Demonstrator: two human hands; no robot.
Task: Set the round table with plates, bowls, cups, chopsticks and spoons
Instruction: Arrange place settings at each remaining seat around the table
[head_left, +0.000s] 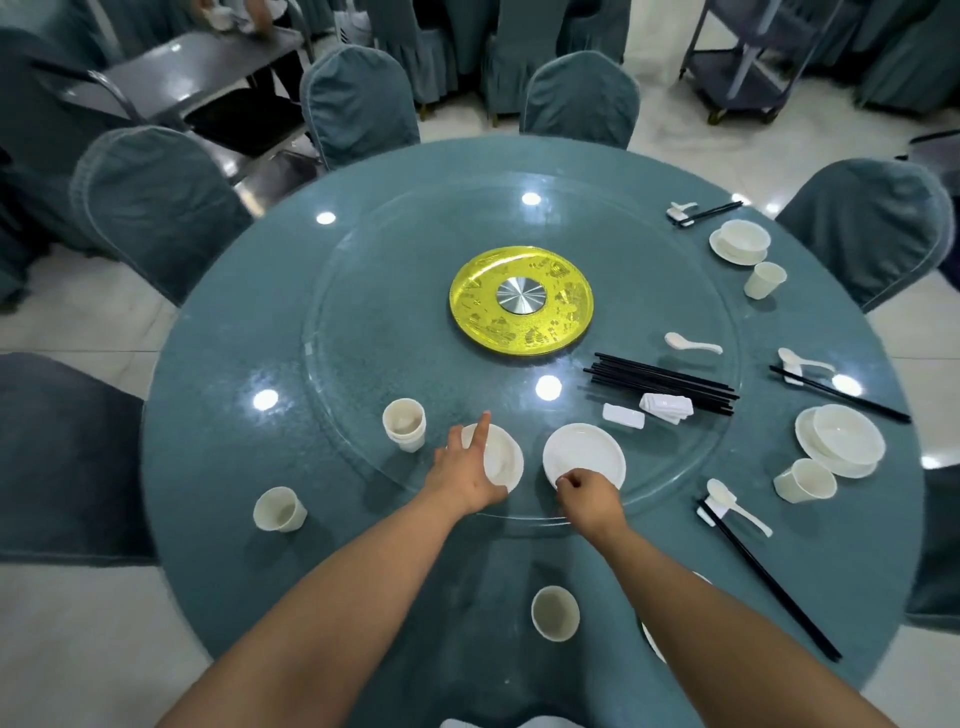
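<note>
- Two hands are working at the near edge of the glass turntable (363, 291) on the round table (218, 364), and I am watching both from the head view.
- My left hand (465, 470) is wrapping around the rim of a white bowl (501, 460), thumb at the near edge and index finger stretching past the far side, so it is gripping the bowl.
- My right hand (587, 496) is pinching the near rim of a stack of white plates (584, 454), fingers curling together on its edge.
- Bowl and plates are sitting side by side on the turntable, just apart.
- A stack of cups (405, 423) is standing just left of the bowl.
- Loose black chopsticks (662, 382), white chopstick rests (647, 410) and one spoon (691, 344) are lying on the turntable to the right.
- Three place settings are lying along the right rim, each with a bowl on a plate, a cup, chopsticks and a spoon; the nearest bowl (847, 434) is sitting on its plate.
- Single cups are standing at the near left (279, 509) and near centre (555, 613) of the tablecloth.
</note>
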